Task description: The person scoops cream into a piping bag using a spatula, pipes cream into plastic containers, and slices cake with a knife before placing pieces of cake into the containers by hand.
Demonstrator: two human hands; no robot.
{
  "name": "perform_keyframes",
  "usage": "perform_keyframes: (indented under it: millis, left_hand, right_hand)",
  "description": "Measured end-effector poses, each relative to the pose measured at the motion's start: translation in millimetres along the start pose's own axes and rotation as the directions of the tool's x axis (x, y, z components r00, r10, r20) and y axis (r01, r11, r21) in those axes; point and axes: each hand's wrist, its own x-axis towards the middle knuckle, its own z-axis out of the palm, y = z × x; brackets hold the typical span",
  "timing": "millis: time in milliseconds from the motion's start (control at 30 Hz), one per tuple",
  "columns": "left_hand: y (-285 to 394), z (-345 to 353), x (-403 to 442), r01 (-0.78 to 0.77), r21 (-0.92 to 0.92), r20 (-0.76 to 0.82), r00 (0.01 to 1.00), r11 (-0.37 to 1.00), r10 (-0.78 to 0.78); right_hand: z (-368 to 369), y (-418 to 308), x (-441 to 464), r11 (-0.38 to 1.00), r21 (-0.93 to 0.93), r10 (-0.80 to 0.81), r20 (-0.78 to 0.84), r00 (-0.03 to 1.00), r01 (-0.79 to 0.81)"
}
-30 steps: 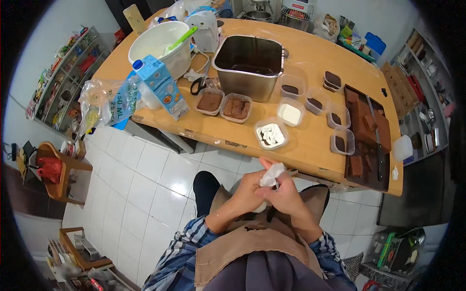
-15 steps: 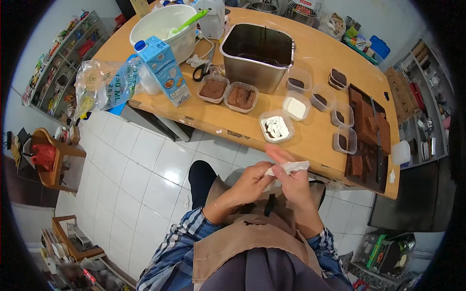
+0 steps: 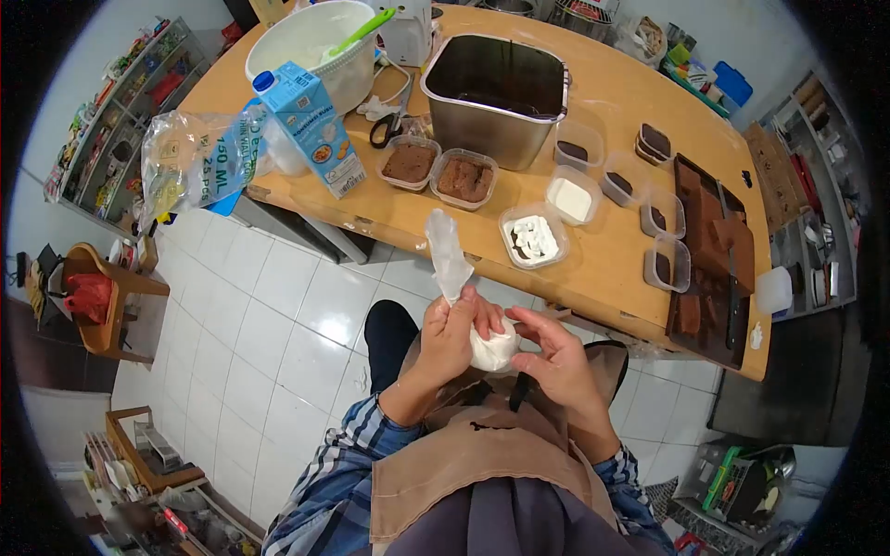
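My left hand (image 3: 450,338) is wrapped round the twisted neck of a piping bag (image 3: 494,349) full of white cream. The empty end of the bag sticks up past the fist, and the full, rounded part bulges to the right. My right hand (image 3: 562,363) is at the right side of that bulge, fingers apart and curved; whether they touch it I cannot tell. Just beyond the hands, at the table edge, a plastic tub (image 3: 534,237) holds cake partly covered with piped cream. Behind it, another tub (image 3: 572,200) has a smooth white layer.
Two tubs of brown cake (image 3: 464,178) stand beside a blue carton (image 3: 313,130). A deep metal container (image 3: 491,130) of dark chocolate is behind them. Several tubs with dark bases (image 3: 667,263) line the right, next to a tray of cake (image 3: 709,324) with a knife. A white bowl (image 3: 269,57) holds a green spatula.
The piping bag has swung round, so its loose end now points up and its full part shows. My right hand has come off the white end and spread its fingers.
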Motion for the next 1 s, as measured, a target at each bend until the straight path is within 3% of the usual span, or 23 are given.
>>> perform_keyframes:
  millis: [267,400,467,500,567,633,733,833,900,1000]
  left_hand:
    - [-9,-10,2,0.087,-0.089,-0.078,0.993,0.992,-0.094]
    - [-2,-2,-1,0.166,0.160,-0.001,0.986,0.973,-0.168]
    - [5,9,-4,0.145,0.255,0.048,0.986,0.956,-0.162]
    - [7,9,-7,0.300,0.177,0.095,0.943,0.937,-0.320]
    - [10,13,-5,0.027,0.350,0.219,0.969,0.936,-0.110]
    - [18,12,1,-0.071,0.434,0.406,0.906,0.898,-0.124]
    - [42,22,2,-0.409,0.793,0.471,0.881,0.453,-0.030]
    - [50,26,3,-0.446,0.821,0.509,0.855,0.357,-0.101]
    - [48,28,5,-0.459,0.798,0.534,0.839,0.391,-0.104]
    - [41,29,7,-0.513,0.792,0.565,0.821,0.330,-0.081]
  right_hand:
    - [-5,-4,-2,0.986,0.127,0.114,-0.038,0.993,-0.109]
    - [1,-6,4,0.989,0.132,0.061,0.011,0.998,-0.061]
    - [10,-11,9,0.999,0.026,0.045,-0.016,0.999,-0.044]
    - [12,-12,10,0.999,-0.027,0.034,-0.027,0.999,-0.035]
    - [10,-7,11,1.000,0.007,0.017,0.016,1.000,-0.017]
    - [7,-9,12,0.999,0.033,0.040,0.078,0.996,-0.042]
    - [6,-17,10,0.995,0.025,0.092,0.157,0.983,-0.097]
    - [6,-4,5,0.998,-0.058,0.008,0.144,0.990,0.000]
    - [6,15,0,0.984,-0.135,-0.104,0.123,0.987,0.120]
    - [9,19,-4,0.971,-0.216,-0.091,0.075,0.993,0.106]
